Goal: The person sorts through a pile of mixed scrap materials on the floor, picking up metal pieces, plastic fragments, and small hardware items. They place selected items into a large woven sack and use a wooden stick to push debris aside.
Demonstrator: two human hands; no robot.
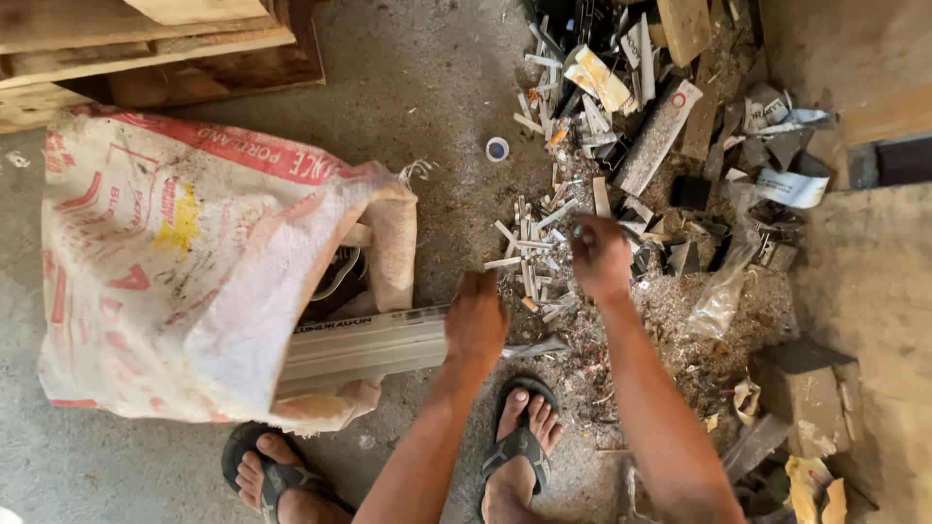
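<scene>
My left hand grips the end of a long grey metal profile that pokes out of the mouth of a white woven sack lying on the floor. To the right, my right hand reaches down into a pile of short pale offcuts, its fingers pinched on a small piece. My feet in dark sandals stand below the hands.
Scrap covers the floor to the upper right: strips, torn packaging, a clear plastic bag, dark blocks and sawdust. A small round cap lies apart. Wooden boards sit at the upper left, a concrete block at the right.
</scene>
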